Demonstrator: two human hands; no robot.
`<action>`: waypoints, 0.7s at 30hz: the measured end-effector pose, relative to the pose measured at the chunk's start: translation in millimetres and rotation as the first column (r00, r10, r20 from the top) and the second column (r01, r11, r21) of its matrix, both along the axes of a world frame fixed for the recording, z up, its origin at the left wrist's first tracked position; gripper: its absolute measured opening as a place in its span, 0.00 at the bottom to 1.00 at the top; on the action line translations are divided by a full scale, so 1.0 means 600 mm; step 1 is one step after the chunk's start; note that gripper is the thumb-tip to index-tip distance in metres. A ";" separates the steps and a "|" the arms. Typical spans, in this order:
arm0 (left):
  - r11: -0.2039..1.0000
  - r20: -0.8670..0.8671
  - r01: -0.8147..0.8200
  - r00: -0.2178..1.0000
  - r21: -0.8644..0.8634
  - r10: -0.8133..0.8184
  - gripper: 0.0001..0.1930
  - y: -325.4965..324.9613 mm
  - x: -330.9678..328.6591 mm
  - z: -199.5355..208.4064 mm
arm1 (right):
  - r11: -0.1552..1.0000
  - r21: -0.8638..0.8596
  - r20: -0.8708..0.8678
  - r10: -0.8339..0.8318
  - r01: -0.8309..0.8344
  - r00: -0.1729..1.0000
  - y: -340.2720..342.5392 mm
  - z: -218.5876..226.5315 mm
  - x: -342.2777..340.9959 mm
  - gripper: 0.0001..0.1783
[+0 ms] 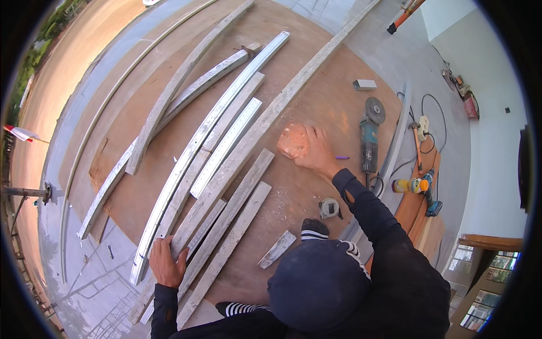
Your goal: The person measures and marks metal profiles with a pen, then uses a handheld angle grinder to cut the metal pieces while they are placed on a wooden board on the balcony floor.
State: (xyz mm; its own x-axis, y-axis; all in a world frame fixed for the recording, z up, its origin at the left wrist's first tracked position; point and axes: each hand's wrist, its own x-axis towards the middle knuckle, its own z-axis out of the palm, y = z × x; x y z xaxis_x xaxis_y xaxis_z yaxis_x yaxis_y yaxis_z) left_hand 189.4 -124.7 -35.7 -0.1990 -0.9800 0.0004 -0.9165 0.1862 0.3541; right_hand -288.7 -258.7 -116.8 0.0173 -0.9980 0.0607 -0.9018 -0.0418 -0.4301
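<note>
Brown sheet [333, 73] lies on the floor, flecked with pale dust. Long bar [293, 87] crosses it diagonally: narrow, grey, flat-faced, blotched with whitish residue. Blue-and-black angle grinder [370, 135] rests on the sheet, right of the bar. Left hand [167, 265] at the bar's near end, fingers curled over it. Right hand [317, 153], fingers grasping the right side of a reddish chunk [291, 141]. Chunk sits just right of the bar: squat, rounded corners, rough surface, small pits, lighter patches.
</note>
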 end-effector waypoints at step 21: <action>0.974 -0.105 -0.180 0.980 -0.137 0.166 0.28 0.018 0.004 -0.062 | 0.404 -0.028 0.103 0.911 -0.914 0.400 0.209 0.004 0.384 0.28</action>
State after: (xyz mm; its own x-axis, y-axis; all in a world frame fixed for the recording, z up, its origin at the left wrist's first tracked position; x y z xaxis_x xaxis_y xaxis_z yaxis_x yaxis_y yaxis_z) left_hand 191.6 -113.9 -72.6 -0.0189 -0.9876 0.1559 -0.9039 0.0835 0.4196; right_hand -58.4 -133.4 -114.2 0.9153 -0.3926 0.0901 -0.2932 -0.8026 -0.5195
